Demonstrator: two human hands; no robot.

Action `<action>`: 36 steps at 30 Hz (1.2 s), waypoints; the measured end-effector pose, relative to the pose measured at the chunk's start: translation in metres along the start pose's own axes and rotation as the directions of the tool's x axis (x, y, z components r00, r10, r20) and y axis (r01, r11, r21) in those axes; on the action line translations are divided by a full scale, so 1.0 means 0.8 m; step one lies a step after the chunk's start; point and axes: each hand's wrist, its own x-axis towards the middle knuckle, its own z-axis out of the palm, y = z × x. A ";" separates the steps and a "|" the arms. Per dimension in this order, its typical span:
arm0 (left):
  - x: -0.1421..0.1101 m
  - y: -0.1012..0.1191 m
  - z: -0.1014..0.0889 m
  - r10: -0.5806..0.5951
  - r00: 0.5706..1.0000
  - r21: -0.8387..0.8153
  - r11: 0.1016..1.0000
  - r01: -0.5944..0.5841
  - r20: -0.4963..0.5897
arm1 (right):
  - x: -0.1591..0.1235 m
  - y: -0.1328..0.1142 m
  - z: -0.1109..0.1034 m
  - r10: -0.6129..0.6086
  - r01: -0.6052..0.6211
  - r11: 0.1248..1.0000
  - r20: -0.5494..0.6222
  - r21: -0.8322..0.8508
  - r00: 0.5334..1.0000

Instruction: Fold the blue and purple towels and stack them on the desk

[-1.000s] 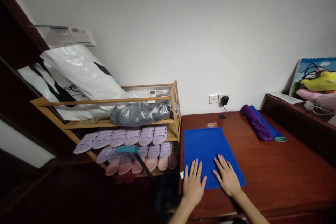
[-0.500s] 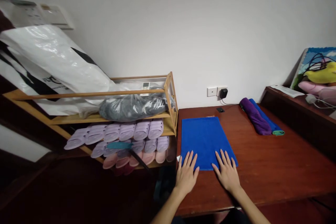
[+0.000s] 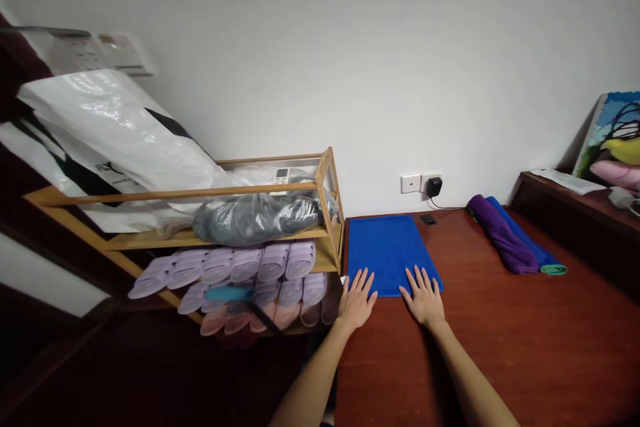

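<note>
A blue cloth [image 3: 390,250] lies flat and spread out on the reddish-brown desk [image 3: 500,340], at its left end, with the far edge close to the white wall [image 3: 350,47]. The left hand [image 3: 356,303] rests palm down at the cloth's near left corner, fingertips on the fabric, and a small white tag [image 3: 343,279] pokes out just beside it. The right hand [image 3: 425,300] lies palm down near the near right corner, fingers fanned across the edge. The grip of both hands is released: the fingers are extended and grasp nothing. Farther right on the desk, a purple cloth roll [image 3: 503,233] lies against a blue roll with a green edge [image 3: 530,240], both well apart from the hands. On the wall behind, a black plug [image 3: 435,187] sits in the right one of two white wall plates, its cord running down toward the rolls. Just left of the desk stands a wooden rack [image 3: 200,195], which carries a large white bag [image 3: 120,130] and a dark bundle in clear plastic [image 3: 250,217] on top, with lilac slippers [image 3: 245,265] in a row below.
</note>
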 end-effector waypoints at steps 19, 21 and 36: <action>0.003 -0.003 0.006 -0.020 0.995 0.017 1.000 0.022 -0.099 | 0.000 0.009 0.004 0.076 -0.074 0.997 -0.049 0.030 0.996; -0.013 0.001 0.008 -0.003 0.994 0.010 1.000 0.004 -0.106 | -0.008 0.012 0.004 0.108 -0.107 0.994 -0.029 0.028 0.994; -0.035 0.013 0.006 -0.106 0.993 0.006 0.994 0.106 -0.044 | -0.025 0.023 -0.001 0.085 -0.087 0.995 0.030 0.049 0.996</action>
